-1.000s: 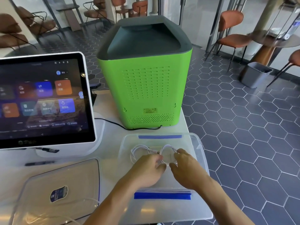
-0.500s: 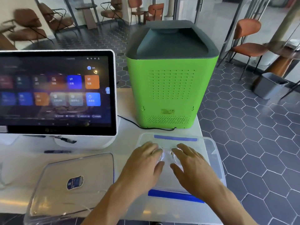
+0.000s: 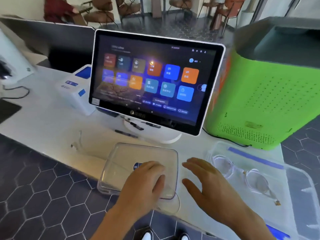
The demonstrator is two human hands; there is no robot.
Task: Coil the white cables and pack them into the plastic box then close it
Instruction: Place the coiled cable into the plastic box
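Note:
The clear plastic box [image 3: 294,172] with blue clips stands at the right of the white table. Two coiled white cables [image 3: 225,166] lie inside it. Its clear lid [image 3: 129,158], with a blue sticker, lies in the middle near the table's front edge. My left hand [image 3: 145,182] rests flat on the lid's right part, fingers spread. My right hand [image 3: 207,181] hovers open between lid and box, holding nothing. A loose white cable [image 3: 78,141] lies on the table left of the lid. Another thin cable loop [image 3: 175,204] shows at the lid's near corner.
A touchscreen monitor [image 3: 155,80] on a round white base stands behind the lid. A green machine [image 3: 263,101] stands behind the box, with a black cord. A white printer [image 3: 76,90] is at the left. A dark pen [image 3: 126,133] lies before the monitor.
Both hands have left the coiled cables in the box and moved left. My left hand now lies on the lid. The view has swung left.

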